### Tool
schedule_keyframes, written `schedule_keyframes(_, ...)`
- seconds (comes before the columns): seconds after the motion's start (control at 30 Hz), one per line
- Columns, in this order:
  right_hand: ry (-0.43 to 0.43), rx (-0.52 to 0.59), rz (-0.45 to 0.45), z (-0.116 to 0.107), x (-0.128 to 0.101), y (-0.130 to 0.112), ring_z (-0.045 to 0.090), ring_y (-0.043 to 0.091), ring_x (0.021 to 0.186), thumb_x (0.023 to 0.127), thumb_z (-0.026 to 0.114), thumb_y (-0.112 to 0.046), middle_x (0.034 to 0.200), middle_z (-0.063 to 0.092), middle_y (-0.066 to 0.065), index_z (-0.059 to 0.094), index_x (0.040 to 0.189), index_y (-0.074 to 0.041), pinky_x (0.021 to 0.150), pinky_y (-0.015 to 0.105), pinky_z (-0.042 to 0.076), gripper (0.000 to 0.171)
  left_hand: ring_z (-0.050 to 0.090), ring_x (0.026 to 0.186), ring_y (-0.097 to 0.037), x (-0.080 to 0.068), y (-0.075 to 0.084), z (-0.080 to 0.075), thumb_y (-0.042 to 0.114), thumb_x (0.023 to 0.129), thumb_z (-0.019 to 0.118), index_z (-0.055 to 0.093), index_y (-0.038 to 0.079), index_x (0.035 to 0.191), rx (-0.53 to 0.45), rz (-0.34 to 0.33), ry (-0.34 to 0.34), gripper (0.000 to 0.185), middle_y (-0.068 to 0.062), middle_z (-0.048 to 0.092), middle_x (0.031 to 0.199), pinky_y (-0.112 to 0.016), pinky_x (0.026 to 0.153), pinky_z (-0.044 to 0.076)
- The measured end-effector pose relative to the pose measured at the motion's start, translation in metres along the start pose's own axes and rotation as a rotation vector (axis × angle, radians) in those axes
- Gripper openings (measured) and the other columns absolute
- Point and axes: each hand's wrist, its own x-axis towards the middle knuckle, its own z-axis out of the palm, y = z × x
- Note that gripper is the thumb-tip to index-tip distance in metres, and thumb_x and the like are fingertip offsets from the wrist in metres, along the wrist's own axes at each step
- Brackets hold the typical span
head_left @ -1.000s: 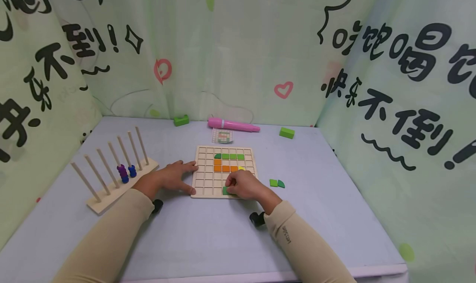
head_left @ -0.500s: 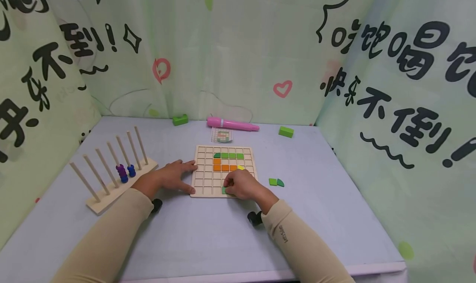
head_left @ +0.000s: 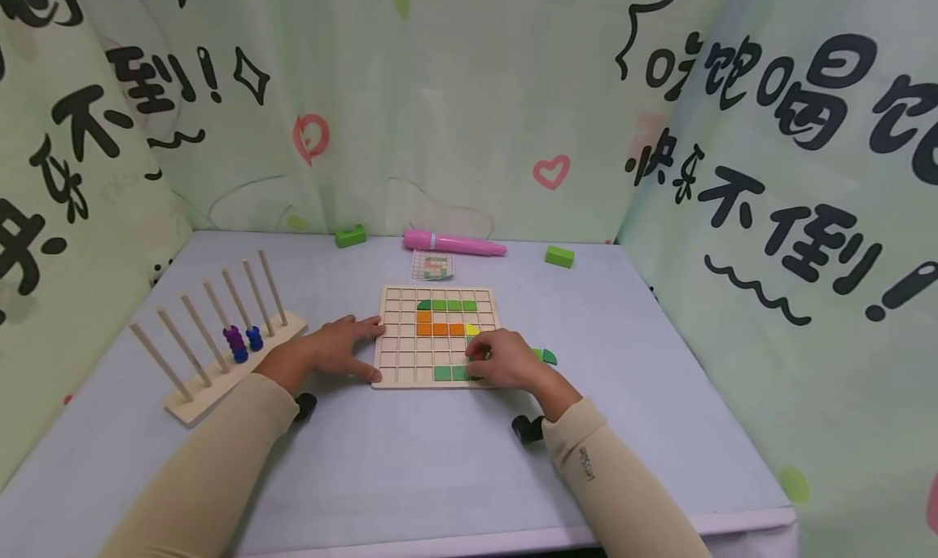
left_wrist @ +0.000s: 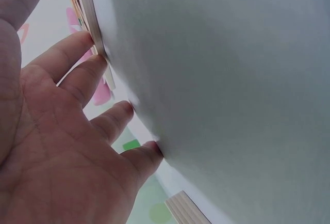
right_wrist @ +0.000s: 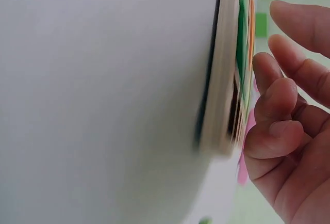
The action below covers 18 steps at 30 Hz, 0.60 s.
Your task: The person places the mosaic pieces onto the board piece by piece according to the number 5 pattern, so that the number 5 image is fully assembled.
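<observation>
A wooden grid board point(head_left: 398, 346) lies flat on the table. My left hand point(head_left: 339, 350) braces its left edge with thumb and fingers spread; the left wrist view shows fingertips point(left_wrist: 98, 64) against the board's side. Over the lower right squares hovers my right hand point(head_left: 506, 358), its fingers loosely bent and nothing between them in the right wrist view. Dark green tiles point(head_left: 443, 373) fill part of a lower row, partly covered by that hand. Higher up are a row of green tiles point(head_left: 454, 305), several orange tiles point(head_left: 440, 330) and a yellow tile point(head_left: 472, 330).
A dark green rounded tile point(head_left: 550, 358) lies right of the board beside a partly hidden green one. Left stands a wooden peg rack point(head_left: 192, 410) with purple beads point(head_left: 234, 344) and blue beads. Behind are a patterned card point(head_left: 432, 266), a pink pen point(head_left: 458, 243) and green blocks point(head_left: 559, 256).
My right hand has shifted right and lifted off the dark green tile it was pressing, uncovering another beside it. My left hand stays at the board's edge.
</observation>
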Motion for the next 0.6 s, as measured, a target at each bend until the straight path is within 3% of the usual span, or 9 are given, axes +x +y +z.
schedule_keyframes(0.3,0.079,0.020,0.113,-0.027,-0.017,0.049,0.059,0.021,0.091,0.094,0.072,-0.018,0.098,0.066,0.005,0.072,0.112,-0.009,0.076,0.033,0.050,0.021,0.013,0.157,-0.049,-0.001,0.002,0.000,0.054,0.081,0.085,0.038,0.021,0.162,0.001,0.001,-0.011,0.099,-0.005,0.023,0.174,-0.072,0.121,0.020)
schedule_keyframes(0.6,0.085,-0.080,0.250,-0.043,-0.024,0.079,0.060,0.032,0.115,0.095,0.066,-0.004,0.123,0.068,0.017,0.070,0.125,-0.002,0.104,0.051,0.050,0.031,0.015,0.157,-0.050,0.001,-0.001,-0.001,0.053,0.081,0.085,0.038,0.020,0.162,-0.005,0.008,-0.011,0.099,-0.007,0.023,0.174,-0.071,0.121,0.021)
